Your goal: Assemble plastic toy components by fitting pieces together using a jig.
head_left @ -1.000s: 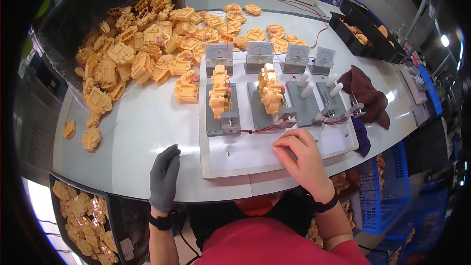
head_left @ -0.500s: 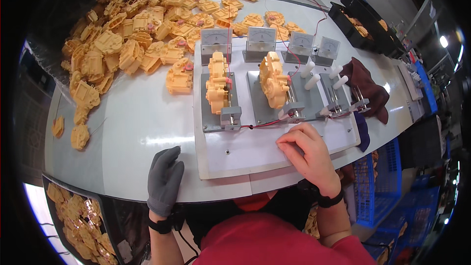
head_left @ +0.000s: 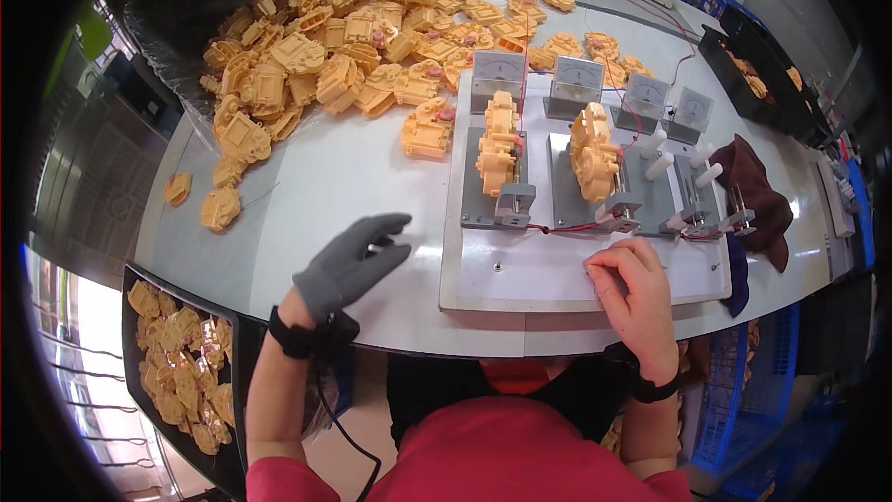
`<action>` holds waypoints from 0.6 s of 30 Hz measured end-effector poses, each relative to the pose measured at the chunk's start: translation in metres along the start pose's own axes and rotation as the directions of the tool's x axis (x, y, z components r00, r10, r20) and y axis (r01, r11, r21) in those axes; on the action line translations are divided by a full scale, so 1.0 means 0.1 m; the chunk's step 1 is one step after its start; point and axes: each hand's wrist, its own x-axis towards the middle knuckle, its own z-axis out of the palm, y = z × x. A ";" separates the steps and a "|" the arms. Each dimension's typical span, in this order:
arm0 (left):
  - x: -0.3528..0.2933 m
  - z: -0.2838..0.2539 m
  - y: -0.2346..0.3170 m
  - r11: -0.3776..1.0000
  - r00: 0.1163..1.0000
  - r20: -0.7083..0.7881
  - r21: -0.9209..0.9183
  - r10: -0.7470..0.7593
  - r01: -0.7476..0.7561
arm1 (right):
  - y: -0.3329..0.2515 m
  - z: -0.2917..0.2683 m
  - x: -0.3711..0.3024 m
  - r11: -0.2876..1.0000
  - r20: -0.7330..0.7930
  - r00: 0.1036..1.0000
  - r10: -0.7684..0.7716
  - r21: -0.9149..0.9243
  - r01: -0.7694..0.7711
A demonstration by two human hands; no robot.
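Note:
My left hand (head_left: 351,265), in a grey glove, hovers over the table left of a white board (head_left: 483,290). Its thumb and fingers are apart with nothing between them. My bare right hand (head_left: 639,302) rests by the board's front edge, fingers curled and thumb tip close to the index; whatever they may pinch is hidden. Behind it, a yellow plastic gear housing (head_left: 593,153) stands on a grey test fixture (head_left: 567,209). A second yellow housing (head_left: 499,144) stands on the fixture (head_left: 478,214) to its left. White pegs (head_left: 660,165) rise from the fixtures farther right.
Analog meters (head_left: 575,79) line the board's back. Yellow housings (head_left: 297,54) are heaped at the far left, with one (head_left: 428,128) beside the board. A brown cloth (head_left: 757,195) lies at right. A black bin (head_left: 232,316) of housings stands below the table's left edge.
My left hand has risen from the table's front edge, moved forward toward the board and spread its fingers. The whole view has shifted, the scene now sitting farther right. My right hand keeps its pose.

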 end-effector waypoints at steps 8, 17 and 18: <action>1.40 -0.25 0.22 0.642 0.965 0.076 0.733 0.250 -0.224 | -0.02 0.01 -0.02 1.000 -0.020 1.000 -0.018 0.016 0.018; 1.21 -0.02 0.28 0.545 0.975 -0.221 0.821 0.025 0.172 | 0.01 0.02 0.00 0.995 -0.078 0.992 -0.096 0.008 0.097; 1.18 -0.09 0.24 0.613 0.968 -0.251 0.764 -0.005 0.201 | 0.01 0.00 -0.01 0.994 -0.092 0.990 -0.108 -0.008 0.108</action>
